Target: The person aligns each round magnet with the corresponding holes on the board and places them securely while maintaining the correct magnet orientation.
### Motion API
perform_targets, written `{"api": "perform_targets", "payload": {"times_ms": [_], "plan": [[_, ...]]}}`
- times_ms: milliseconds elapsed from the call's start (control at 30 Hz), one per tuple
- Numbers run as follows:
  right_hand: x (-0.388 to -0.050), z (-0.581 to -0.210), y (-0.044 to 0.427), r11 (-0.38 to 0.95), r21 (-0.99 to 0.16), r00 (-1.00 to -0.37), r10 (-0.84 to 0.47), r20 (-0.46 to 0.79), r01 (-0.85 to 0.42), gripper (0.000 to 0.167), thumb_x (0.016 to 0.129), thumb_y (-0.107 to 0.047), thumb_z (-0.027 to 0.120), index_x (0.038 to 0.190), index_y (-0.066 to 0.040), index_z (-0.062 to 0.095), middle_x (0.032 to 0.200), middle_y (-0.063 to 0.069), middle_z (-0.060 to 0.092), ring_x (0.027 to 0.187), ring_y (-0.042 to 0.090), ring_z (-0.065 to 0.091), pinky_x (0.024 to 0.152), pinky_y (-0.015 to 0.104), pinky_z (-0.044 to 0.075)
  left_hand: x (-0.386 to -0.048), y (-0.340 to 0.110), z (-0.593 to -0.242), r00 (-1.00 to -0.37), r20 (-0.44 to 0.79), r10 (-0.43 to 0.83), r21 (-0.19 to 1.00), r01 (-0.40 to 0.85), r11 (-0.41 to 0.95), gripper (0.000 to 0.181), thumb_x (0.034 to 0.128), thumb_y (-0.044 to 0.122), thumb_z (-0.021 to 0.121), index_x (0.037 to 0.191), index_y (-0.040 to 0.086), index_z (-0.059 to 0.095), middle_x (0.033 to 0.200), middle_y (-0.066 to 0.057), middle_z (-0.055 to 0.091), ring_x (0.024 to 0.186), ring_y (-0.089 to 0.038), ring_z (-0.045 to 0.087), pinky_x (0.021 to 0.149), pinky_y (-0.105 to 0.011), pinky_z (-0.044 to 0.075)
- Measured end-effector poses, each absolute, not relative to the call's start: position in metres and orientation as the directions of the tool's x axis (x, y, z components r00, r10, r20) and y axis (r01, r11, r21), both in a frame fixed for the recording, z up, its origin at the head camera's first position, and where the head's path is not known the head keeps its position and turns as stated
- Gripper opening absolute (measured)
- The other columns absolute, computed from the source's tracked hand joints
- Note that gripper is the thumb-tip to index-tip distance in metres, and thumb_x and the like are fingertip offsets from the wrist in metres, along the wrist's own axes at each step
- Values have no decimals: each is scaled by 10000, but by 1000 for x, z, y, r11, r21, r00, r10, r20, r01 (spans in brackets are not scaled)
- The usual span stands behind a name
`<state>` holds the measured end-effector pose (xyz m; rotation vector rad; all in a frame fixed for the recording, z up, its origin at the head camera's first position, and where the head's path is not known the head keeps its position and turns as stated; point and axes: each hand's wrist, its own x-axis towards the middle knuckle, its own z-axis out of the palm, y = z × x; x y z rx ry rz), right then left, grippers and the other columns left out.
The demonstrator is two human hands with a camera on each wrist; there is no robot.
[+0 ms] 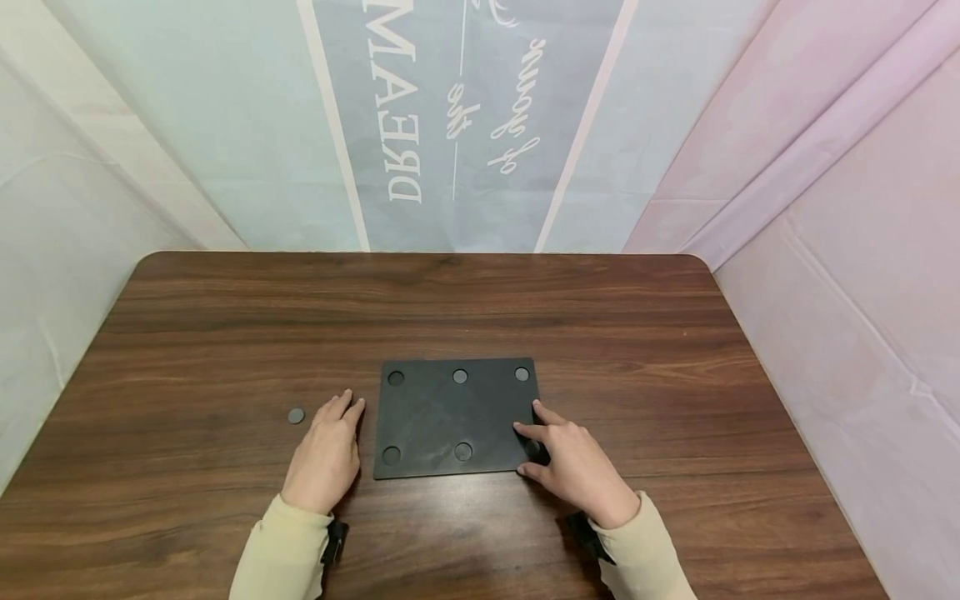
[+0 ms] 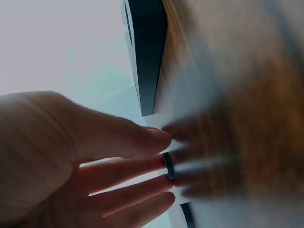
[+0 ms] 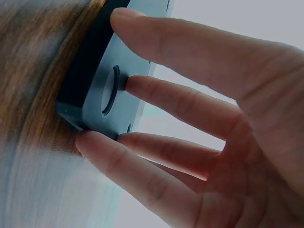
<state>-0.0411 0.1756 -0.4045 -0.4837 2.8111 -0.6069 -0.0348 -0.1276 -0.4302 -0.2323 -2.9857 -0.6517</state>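
A dark board [image 1: 431, 417] with round recesses lies on the table. My left hand [image 1: 322, 462] is left of it, palm down. In the left wrist view, a thin dark disc [image 2: 168, 166] is at the tips of my left hand's [image 2: 99, 161] nearly straight fingers, just below the thumb; the head view hides it. A grey disc [image 1: 296, 415] lies farther left. My right hand [image 1: 577, 467] spreads its fingers at the board's right side; in the right wrist view, fingertips of this hand [image 3: 204, 114] touch or nearly touch the board's top and edge beside a recess [image 3: 110, 90].
The brown wooden table [image 1: 637, 333] has rounded far corners. Behind it hangs a pale blue and pink cloth [image 1: 258, 125] with white lettering, and pale cloth stands along both sides. Two top recesses look lighter grey inside; the two left recesses look dark.
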Motion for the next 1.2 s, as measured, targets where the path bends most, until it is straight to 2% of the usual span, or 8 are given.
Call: {"api": "perform_targets", "payload": {"times_ms": [167,400,600,833,1067,1200], "plan": [[-41,-404,175,862,-430,-921,-360,-147,-268,501,737,-167,829,1205,-66,683,1389,281,478,898,367,688,773,445,560,-42,-129,-429,-987,132,88,424,137,895,283,837,-131,588,1111,-120,656,1206,-281,603,1112,-423,567,829,-508,540],[-40,-404,176,861,-429,-923,-360,-134,-274,496,733,-169,833,1197,-67,688,1381,282,486,982,396,666,804,463,554,-49,-130,-427,-985,160,65,433,129,892,207,827,-153,576,982,-84,696,1048,-219,653,958,-379,615,685,-462,568],[-40,-404,176,859,-428,-922,-365,-127,-281,497,732,-170,834,1196,-64,688,1378,282,489,983,400,665,804,463,554,-54,-130,-426,-976,205,65,404,145,903,187,809,-173,575,932,-97,694,922,-195,646,849,-362,613,634,-449,562],[-40,-404,177,857,-431,-921,-368,-130,-282,500,735,-167,830,1203,-64,684,1383,279,486,992,399,662,805,459,553,-55,-129,-427,-978,196,65,379,137,915,244,776,-195,587,977,-106,693,902,-207,628,828,-368,602,623,-446,561],[-41,-404,176,858,-428,-920,-369,-131,-283,496,738,-169,829,1201,-63,685,1383,283,484,1012,407,654,813,462,552,-56,-129,-426,-983,180,35,382,103,918,240,788,-169,596,982,-74,702,900,-198,609,795,-356,598,467,-415,517],[-40,-404,176,859,-426,-921,-368,-129,-284,496,737,-170,830,1200,-63,686,1382,282,485,1034,413,645,823,469,549,-56,-130,-426,-985,173,14,399,83,913,214,814,-141,589,968,-51,707,926,-196,586,767,-353,590,448,-412,496]]}}
